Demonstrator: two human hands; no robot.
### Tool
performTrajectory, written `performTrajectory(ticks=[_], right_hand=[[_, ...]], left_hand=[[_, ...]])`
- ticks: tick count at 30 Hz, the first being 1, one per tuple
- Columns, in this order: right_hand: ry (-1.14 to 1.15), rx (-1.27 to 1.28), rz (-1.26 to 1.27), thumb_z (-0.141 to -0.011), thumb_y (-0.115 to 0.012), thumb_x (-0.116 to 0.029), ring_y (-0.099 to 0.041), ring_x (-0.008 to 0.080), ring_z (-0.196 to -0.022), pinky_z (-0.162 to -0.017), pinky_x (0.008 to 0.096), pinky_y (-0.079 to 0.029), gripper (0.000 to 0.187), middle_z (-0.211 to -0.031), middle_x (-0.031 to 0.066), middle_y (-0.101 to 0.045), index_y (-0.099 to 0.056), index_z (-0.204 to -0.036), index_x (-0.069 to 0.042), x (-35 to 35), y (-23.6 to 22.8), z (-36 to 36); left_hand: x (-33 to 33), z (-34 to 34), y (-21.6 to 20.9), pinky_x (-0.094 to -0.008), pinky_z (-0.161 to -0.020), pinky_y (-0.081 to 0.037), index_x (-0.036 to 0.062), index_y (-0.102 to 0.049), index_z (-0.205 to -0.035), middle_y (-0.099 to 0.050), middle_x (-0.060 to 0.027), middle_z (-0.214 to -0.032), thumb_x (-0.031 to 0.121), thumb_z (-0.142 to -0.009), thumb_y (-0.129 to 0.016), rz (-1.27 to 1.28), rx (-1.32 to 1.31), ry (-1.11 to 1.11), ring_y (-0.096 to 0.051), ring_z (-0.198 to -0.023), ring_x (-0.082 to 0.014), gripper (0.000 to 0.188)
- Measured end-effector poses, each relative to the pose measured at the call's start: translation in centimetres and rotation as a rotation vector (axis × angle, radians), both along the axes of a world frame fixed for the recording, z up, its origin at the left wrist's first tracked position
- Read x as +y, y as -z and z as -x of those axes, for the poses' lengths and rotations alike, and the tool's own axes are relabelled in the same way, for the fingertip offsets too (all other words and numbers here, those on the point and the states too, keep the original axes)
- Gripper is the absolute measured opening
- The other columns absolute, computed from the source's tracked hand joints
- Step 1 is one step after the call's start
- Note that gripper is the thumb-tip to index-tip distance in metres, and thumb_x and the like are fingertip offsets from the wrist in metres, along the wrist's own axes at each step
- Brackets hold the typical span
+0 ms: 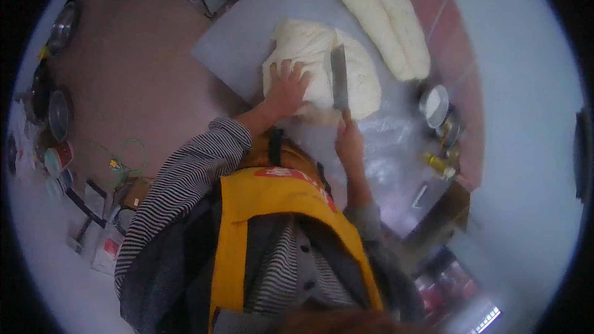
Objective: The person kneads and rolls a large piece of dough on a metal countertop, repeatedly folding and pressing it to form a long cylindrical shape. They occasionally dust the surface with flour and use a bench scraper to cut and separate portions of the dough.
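Observation:
A large pale mass of dough lies on the grey metal worktable. My left hand rests on the dough's left part, fingers spread and palm down. In my right hand is a knife with a wide, flat blade, gripped by its handle. The blade lies in line with a seam in the dough, pointing away from me, with a rounded portion of dough on its right. How deep the blade sits in the dough I cannot tell.
A long, folded roll of dough lies at the far right. Along the right edge stand a metal bowl with white contents and a yellow bottle. Pans and containers line the left wall beside the brown floor.

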State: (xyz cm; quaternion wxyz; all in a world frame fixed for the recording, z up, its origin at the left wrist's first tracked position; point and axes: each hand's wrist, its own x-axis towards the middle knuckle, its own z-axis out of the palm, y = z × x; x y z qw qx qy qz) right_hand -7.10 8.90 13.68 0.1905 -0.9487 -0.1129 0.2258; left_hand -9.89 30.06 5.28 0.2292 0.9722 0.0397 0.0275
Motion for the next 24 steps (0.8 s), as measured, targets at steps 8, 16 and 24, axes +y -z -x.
performTrajectory(ticks=[8, 16, 24], right_hand=[[0.000, -0.078, 0.004, -0.098, -0.045, -0.025, -0.063, 0.0447, -0.095, -0.083, 0.0501, -0.049, 0.036, -0.098, 0.0257, -0.067, -0.057, -0.126, -0.005, 8.4, 2.7, -9.4], [0.005, 0.087, 0.109, -0.097, -0.045, -0.017, -0.059, 0.0456, -0.102, -0.085, 0.0508, -0.047, 0.045, -0.111, 0.0286, -0.060, -0.046, -0.141, -0.009, -2.1, -0.3, 3.3], [0.131, -0.157, -0.062, -0.098, -0.046, -0.024, -0.061, 0.0486, -0.093, -0.081, 0.0516, -0.049, 0.032, -0.098, 0.0264, -0.065, -0.060, -0.119, -0.004, 3.5, 7.6, -4.2]], left_hand=[[1.5, -0.7, 0.5, -0.0661, -0.104, -0.025, 0.0127, -0.055, -0.128, -0.041, -0.0136, -0.138, 0.047, -0.070, -0.077, -0.022, 0.056, -0.031, -0.033, -0.130, -0.0414, 0.071], [2.9, 0.8, 1.4, -0.0665, -0.105, -0.023, 0.0118, -0.056, -0.126, -0.039, -0.0156, -0.139, 0.046, -0.070, -0.078, 0.028, 0.033, 0.005, -0.029, -0.132, -0.0417, 0.070], [2.5, 0.2, 1.7, -0.0620, -0.108, -0.024, 0.0090, -0.058, -0.125, -0.039, -0.0155, -0.140, 0.044, -0.071, -0.078, 0.063, -0.014, -0.044, -0.029, -0.133, -0.0421, 0.067]])
